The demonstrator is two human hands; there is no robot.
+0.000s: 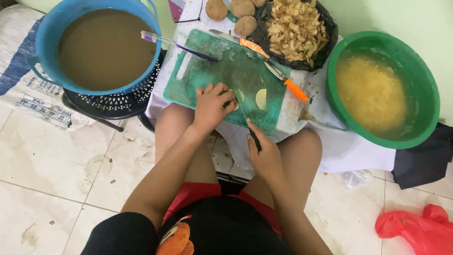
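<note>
keep left hand point(211, 106) fingers curled, pinching potato point(237, 97) on board point(207, 78); right hand point(264, 150) clenched round knife point(247, 120), slicing thin, clear of fingertips.

Both forearms extend toward 12 o'clock from the seated body. Left hand point(211, 106): palm down, fingers curled and pressing downward. Right hand point(265, 153): at 4 o'clock from the left, fist closed in a grip.
</note>
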